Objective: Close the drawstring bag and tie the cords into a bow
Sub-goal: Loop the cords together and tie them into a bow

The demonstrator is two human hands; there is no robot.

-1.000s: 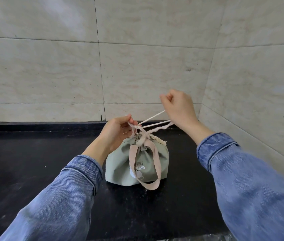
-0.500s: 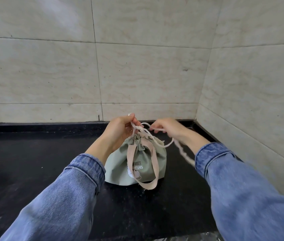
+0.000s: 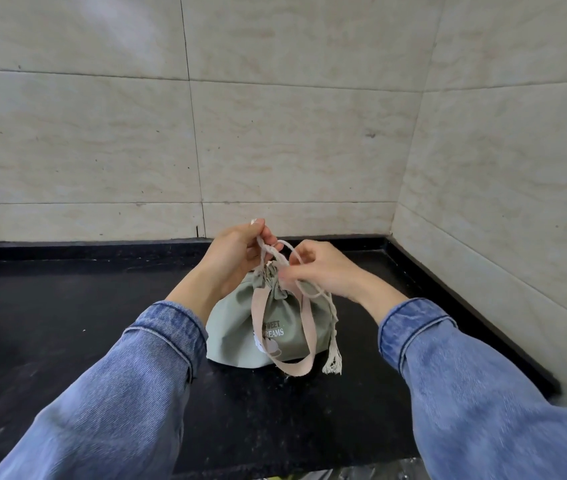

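While the green drawstring bag (image 3: 240, 327) stands cinched on the black counter (image 3: 67, 306), both hands work above it. The left hand (image 3: 230, 258) pinches a raised cord loop (image 3: 268, 251); the right hand (image 3: 323, 268) pinches the cord (image 3: 310, 294) beside it.

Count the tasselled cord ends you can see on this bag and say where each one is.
1. A frayed tassel hangs at the green bag's right side, low by the black counter. The other cord's end may be hidden in the hands above the gathered mouth.
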